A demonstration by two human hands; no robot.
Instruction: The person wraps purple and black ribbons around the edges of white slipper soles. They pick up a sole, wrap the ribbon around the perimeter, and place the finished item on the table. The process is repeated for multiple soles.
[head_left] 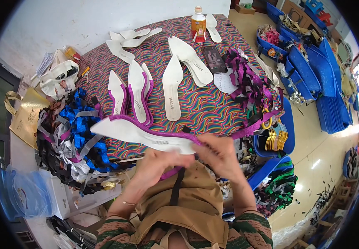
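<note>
A white pointed shoe insole (pixel 142 135) lies sideways in front of me, its tip to the left. Along its far edge runs a purple glittery strip (pixel 134 121). My left hand (pixel 159 164) is closed on the near edge of the insole, close to the heel end. At that heel end, the fingers of my right hand (pixel 217 152) pinch the insole and strip together, and some of them are blurred. A loose length of purple strip (pixel 242 132) trails off to the right. Just beyond lie several insoles edged in purple (pixel 137 93).
Plain white insoles (pixel 172 89) lie across the patterned tabletop (pixel 96 66). A bottle (pixel 198 25) and a phone (pixel 214 59) stand toward the back right. Heaps of blue and silver strips (pixel 80 133) and purple strips (pixel 246 79) flank me. Blue bins (pixel 308 70) are on the floor.
</note>
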